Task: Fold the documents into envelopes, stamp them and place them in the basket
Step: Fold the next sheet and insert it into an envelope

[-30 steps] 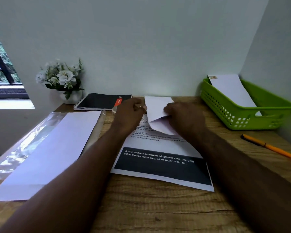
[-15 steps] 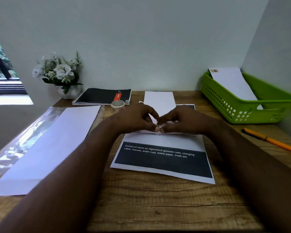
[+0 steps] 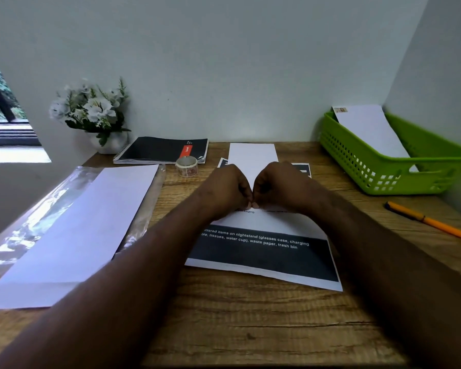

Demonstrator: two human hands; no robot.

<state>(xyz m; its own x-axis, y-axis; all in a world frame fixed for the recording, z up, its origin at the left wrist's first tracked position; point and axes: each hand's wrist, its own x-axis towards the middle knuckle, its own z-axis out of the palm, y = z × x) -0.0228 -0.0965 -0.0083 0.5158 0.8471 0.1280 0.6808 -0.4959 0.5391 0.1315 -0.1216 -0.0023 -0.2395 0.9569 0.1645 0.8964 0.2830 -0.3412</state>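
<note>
Left hand (image 3: 228, 189): curled, fingertips pressing envelope's near edge.
Right hand (image 3: 280, 186): same, knuckles touching left.
Envelope (image 3: 253, 157): flat atop document (image 3: 264, 251), reaching beyond fingers.

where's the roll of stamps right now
In the head view, the roll of stamps stands on the wooden desk left of centre, just in front of the black spiral notebook and left of the white envelope.

Home desk nook: wooden desk (image 3: 224, 315), notebook (image 3: 160, 150), flower vase (image 3: 109, 142), window (image 3: 0, 113).
</note>
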